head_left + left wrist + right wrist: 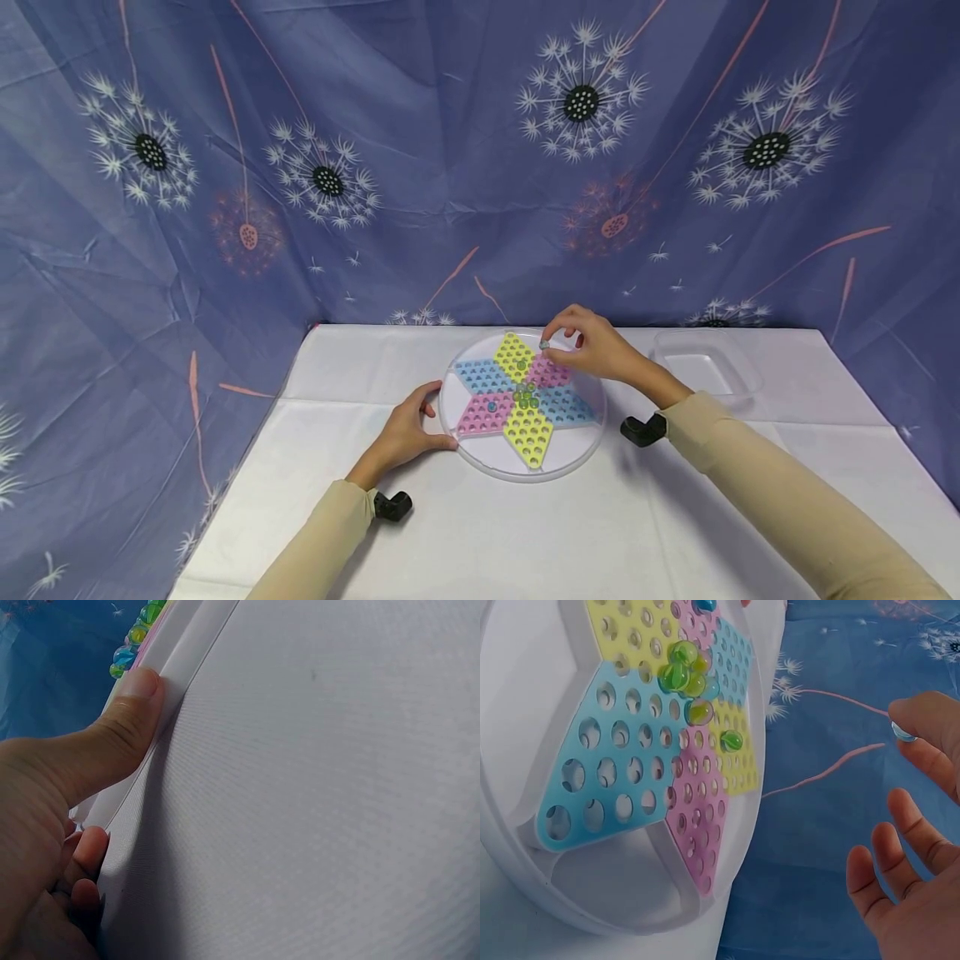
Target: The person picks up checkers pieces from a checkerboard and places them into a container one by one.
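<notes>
A round white Chinese checkers board (pixel 480 458) with a star of yellow, pink and blue hole fields lies on the table. At its left rim, my left hand (pixel 405 429) holds the edge, thumb and index finger spread along it; the thumb (pixel 131 712) lies against the rim in the left wrist view. Above the far right of the board, my right hand (pixel 592 346) pinches a bluish clear marble (pixel 902 733) between thumb and index finger, other fingers apart. Several green and yellow marbles (pixel 676 677) cluster at the star's centre. A green marble (pixel 731 740) sits in the far yellow field.
A blue marble (pixel 492 407) sits in the left pink field. To the board's right stands a clear plastic container (pixel 742 383) on the white-covered table (pixel 570 533). A blue dandelion-print curtain (pixel 450 167) hangs right behind the table.
</notes>
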The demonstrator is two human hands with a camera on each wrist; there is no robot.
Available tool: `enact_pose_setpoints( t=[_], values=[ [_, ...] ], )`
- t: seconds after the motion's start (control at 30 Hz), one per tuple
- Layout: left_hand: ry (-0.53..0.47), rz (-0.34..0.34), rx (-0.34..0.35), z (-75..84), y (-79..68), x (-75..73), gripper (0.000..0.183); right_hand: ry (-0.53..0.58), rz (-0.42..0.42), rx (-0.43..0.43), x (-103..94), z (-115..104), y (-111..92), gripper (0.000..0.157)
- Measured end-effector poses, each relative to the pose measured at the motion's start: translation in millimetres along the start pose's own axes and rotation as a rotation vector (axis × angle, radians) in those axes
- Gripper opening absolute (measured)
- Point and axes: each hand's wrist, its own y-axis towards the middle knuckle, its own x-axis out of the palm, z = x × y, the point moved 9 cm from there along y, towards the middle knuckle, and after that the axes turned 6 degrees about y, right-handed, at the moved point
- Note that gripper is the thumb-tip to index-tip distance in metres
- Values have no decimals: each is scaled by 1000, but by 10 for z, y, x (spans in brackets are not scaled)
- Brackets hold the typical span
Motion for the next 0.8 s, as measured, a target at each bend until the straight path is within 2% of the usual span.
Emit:
enact_pose_setpoints(
  t=[0.23,0.43,0.8],
  values=[
    [9,2,-5,11,0,-1,111,-11,24,-8,-32,24,-3,15],
    [6,-1,-7,2,-3,5,110,-14,36,20,-98,73,-43,14],
    [7,3,-3,1,-15,-1,110,-56,74,67,-337,261,-203,15]
  ],
)
